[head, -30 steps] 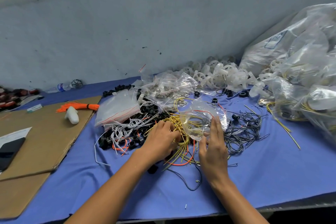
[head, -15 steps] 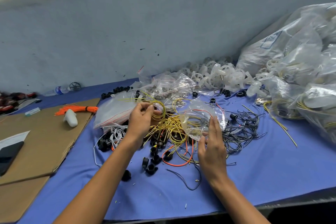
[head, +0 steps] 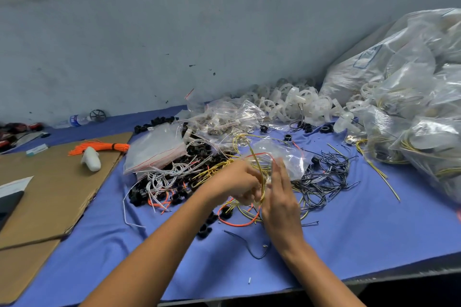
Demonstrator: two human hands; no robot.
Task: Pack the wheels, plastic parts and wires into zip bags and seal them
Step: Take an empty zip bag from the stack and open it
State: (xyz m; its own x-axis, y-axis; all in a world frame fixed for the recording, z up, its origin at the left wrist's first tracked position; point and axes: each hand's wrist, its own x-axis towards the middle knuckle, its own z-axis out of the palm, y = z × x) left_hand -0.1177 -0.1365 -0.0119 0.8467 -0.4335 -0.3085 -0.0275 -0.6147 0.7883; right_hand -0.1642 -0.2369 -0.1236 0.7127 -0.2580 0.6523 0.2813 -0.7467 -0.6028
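A clear zip bag (head: 287, 157) lies open-mouthed at the middle of the blue cloth, with my right hand (head: 282, 197) holding its near edge, fingers fairly straight. My left hand (head: 237, 182) grips a loop of yellow wire (head: 259, 174) right at the bag's mouth. Under both hands lie more yellow and orange wires (head: 239, 222). Black wheels (head: 204, 229) are scattered near my left forearm. White wires (head: 164, 177) and black wires (head: 326, 177) lie to either side.
A stack of empty zip bags (head: 154, 149) sits left of centre. White plastic wheels (head: 294, 104) pile up by the wall. Filled clear bags (head: 411, 112) are heaped at the right. Cardboard (head: 45, 192) with orange ties (head: 99, 147) covers the left.
My left hand lifted a yellow wire up from the pile, then brought it right and down to the bag's mouth. My right hand stayed at the bag.
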